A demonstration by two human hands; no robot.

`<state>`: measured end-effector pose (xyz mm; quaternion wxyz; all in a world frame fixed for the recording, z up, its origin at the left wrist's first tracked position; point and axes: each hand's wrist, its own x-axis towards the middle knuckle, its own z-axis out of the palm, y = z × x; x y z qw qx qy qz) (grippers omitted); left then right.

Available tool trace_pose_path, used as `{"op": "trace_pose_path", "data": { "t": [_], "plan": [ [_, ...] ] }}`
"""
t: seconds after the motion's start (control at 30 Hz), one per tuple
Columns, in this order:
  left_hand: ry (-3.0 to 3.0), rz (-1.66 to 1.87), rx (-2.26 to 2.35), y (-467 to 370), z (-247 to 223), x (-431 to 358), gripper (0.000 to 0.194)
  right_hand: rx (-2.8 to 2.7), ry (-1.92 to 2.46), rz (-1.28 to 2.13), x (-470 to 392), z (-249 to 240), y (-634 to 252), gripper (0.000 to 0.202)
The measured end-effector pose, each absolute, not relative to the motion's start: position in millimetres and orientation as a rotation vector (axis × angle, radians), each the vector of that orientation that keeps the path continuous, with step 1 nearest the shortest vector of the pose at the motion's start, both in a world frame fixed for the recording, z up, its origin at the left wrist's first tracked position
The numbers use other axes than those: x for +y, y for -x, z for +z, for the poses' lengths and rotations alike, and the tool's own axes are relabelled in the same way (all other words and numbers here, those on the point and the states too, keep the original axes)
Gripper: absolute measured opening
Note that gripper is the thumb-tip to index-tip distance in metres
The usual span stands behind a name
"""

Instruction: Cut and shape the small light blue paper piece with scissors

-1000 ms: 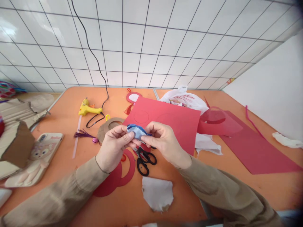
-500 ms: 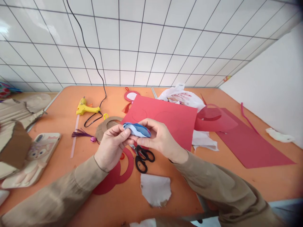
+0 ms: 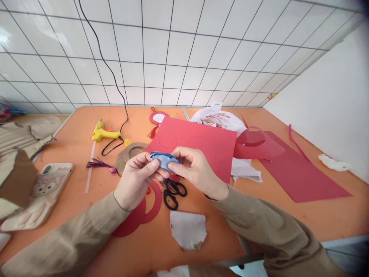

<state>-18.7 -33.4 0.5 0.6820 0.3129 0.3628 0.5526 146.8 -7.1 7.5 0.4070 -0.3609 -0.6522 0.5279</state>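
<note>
Between my two hands is a small folded piece of blue fabric (image 3: 163, 159), its paler side facing me. My left hand (image 3: 137, 174) pinches its left end between thumb and fingers. At its right end, the thumb and fingers of my right hand (image 3: 196, 169) are closed on it. Just below lie black-handled scissors (image 3: 173, 192), their blades partly hidden under my hands. Behind the fabric lies a red sheet (image 3: 198, 140) with drawn circles. Red paper rings (image 3: 154, 209) rest beside my left wrist, and a white fabric scrap (image 3: 188, 230) lies nearer to me.
A yellow glue gun (image 3: 104, 132) with a black cord stands at the back left. Left are a phone (image 3: 54, 181), cardboard (image 3: 17, 175) and a purple tassel (image 3: 99, 163). A cardboard ring (image 3: 122, 159), a white plastic bag (image 3: 225, 120) and a long red sheet (image 3: 305, 173) also lie around.
My right thumb has moved left onto the front of the blue fabric, which now looks flatter and turned more toward me. The view has shifted slightly.
</note>
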Motion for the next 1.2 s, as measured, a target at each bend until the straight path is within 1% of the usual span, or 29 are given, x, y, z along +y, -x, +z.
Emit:
{"op": "trace_pose_path", "data": {
  "t": [0.1,0.23,0.33,0.47,0.57,0.73,0.9,1.0,1.1,1.2],
  "plan": [
    [-0.684,1.250,0.835,19,3,-33,0.036,-1.674,0.926,1.299,-6,9,-146,0.018],
    [-0.628,1.225,0.869,19,5,-32,0.029,-1.715,0.961,1.252,-3,10,-148,0.018],
    [-0.593,1.192,0.865,18,4,-32,0.024,-1.727,0.954,1.286,-1,10,-148,0.017],
    [-0.557,1.164,0.839,18,0,-33,0.022,-1.732,0.936,1.381,0,7,-148,0.017],
    [-0.545,1.166,0.841,18,0,-34,0.023,-1.723,0.953,1.431,1,5,-147,0.016],
    [-0.663,1.136,0.858,16,6,-36,0.031,-1.733,0.961,1.453,4,4,-149,0.016],
    [-0.777,1.039,1.030,16,6,-36,0.043,-1.828,0.956,1.361,4,2,-151,0.016],
    [-0.938,1.004,1.151,17,1,-35,0.039,-1.870,0.958,1.313,3,2,-151,0.016],
    [-1.076,0.973,1.233,17,-3,-34,0.032,-1.837,0.960,1.358,2,3,-149,0.019],
    [-1.106,0.895,1.250,17,0,-33,0.030,-1.831,0.968,1.393,0,5,-149,0.020]
  ]
}}
